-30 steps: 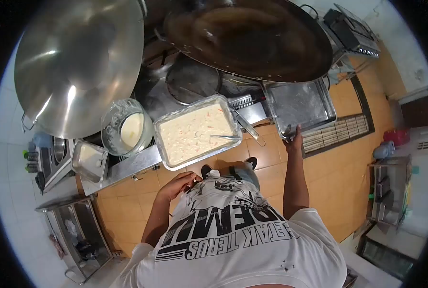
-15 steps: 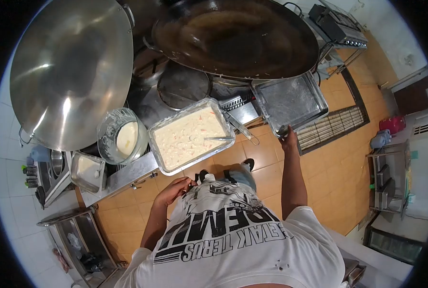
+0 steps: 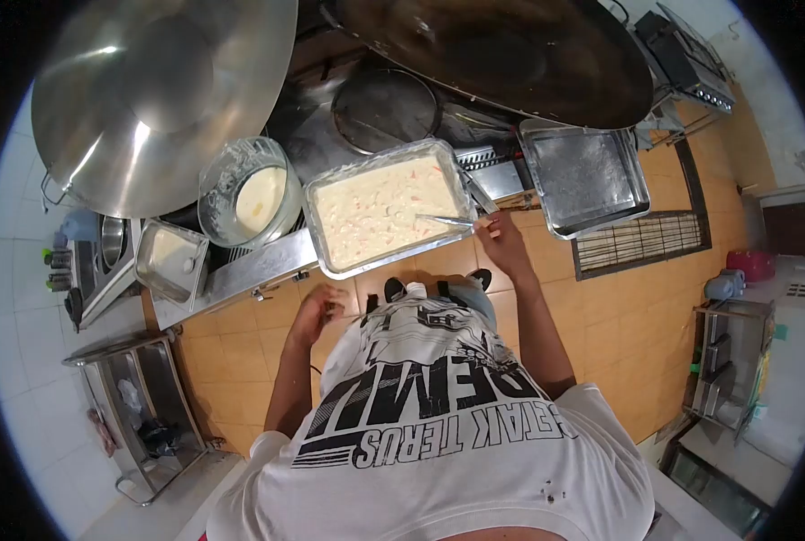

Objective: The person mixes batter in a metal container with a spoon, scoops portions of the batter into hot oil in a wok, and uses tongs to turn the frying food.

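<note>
Orange floor tiles (image 3: pixel 231 361) run below a stainless-steel counter (image 3: pixel 271 259). On its front edge sits a shiny-rimmed rectangular tray (image 3: pixel 384 260) of lumpy, cream-coloured batter (image 3: pixel 375 212) flecked orange. The right hand (image 3: pixel 503 242), arm stretched forward, pinches a slim silver metal utensil (image 3: pixel 446 220), its far end over the batter. The left hand (image 3: pixel 316 316) hangs bent, its blurred fingers' grip unclear.

Right hand (image 3: pixel 500 240) holding a metal utensil (image 3: pixel 447 220) — tip in pale batter (image 3: pixel 371 216), left hand (image 3: pixel 317 312) near the shirt (image 3: pixel 456 406)

metal counter (image 3: pixel 278 259) with tray (image 3: pixel 393 259) and glass bowl (image 3: pixel 218 206)
</note>
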`<state>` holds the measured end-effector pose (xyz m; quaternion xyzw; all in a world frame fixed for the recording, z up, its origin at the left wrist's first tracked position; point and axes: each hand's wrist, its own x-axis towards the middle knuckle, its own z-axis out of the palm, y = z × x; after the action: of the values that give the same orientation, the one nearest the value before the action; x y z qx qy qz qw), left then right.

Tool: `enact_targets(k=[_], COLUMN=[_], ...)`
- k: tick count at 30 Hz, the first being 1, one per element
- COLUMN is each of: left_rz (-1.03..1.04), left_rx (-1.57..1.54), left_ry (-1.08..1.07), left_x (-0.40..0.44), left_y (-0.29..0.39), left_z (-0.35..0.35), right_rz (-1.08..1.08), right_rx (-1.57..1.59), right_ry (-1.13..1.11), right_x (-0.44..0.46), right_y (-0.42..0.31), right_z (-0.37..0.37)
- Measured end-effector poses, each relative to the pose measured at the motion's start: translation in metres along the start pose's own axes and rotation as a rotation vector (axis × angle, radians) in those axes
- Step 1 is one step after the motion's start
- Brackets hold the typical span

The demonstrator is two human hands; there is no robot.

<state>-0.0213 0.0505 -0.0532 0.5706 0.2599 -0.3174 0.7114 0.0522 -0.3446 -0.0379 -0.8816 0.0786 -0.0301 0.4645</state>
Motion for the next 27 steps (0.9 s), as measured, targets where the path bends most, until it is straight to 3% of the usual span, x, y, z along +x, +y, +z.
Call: enact_targets(k=[4,7,13,16,19,20,23,24,27], left_rz=[0.243,0.331,0.531,0.535,0.531,0.533,0.53,0.522,0.526], left_rx=[-0.236,-0.213,-0.179,-0.157,-0.177,-0.191,-0.189,-0.209,-0.282], left_ry=[0.306,0.342,0.442,0.458,0.482,0.49,0.503,0.501,0.491], left_x=[0.038,0.042,0.066,0.07,0.066,0.063,0.072,0.074,0.075], left_y=[0.001,0.023,0.027,0.025,0.024,0.025,0.019,0.02,0.025], left_z=[-0.003,0.021,0.029,0.032,0.04,0.043,0.039,0.04,0.043], right_rz=[0.009,-0.091,-0.101,-0.014,0.366,0.431,0.344,0.214,-0.234], right_rx=[-0.248,-0.335,-0.272,-0.264,0.32,0.291,0.288,0.172,-0.077], right_ry=[-0.053,0.02,-0.053,-0.139,-0.417,-0.544,-0.624,-0.613,-0.291], right_x=[0.005,0.01,0.013,0.018,0.023,0.024,0.019,0.02,0.021], right_y=[-0.016,-0.017,-0.033,-0.036,-0.053,-0.062,-0.082,-0.085,-0.074], right_z=[0.01,0.011,0.011,0.015,0.015,0.012,0.014,0.011,0.002])
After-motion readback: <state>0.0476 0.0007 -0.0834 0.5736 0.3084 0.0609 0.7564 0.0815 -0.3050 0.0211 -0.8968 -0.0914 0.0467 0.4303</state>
